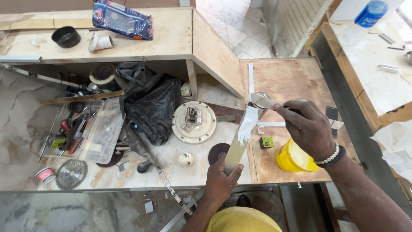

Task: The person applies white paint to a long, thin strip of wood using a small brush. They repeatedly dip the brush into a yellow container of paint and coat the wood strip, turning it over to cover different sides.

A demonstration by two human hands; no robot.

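Spreading white paste on a metal strip over the cluttered surface (206,172).

The left hand (221,182) clamped the thin, stiff, probably light strip (240,139) at its clean lower end; the right hand (307,126) pinched a small scraper (262,101) at the slippery, wet-coated top.

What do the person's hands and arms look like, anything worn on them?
Both forearms are bare, no sleeves or gloves. The right hand has a white beaded bracelet beside a dark band at the wrist. The left hand wears nothing visible. Both look dusty.
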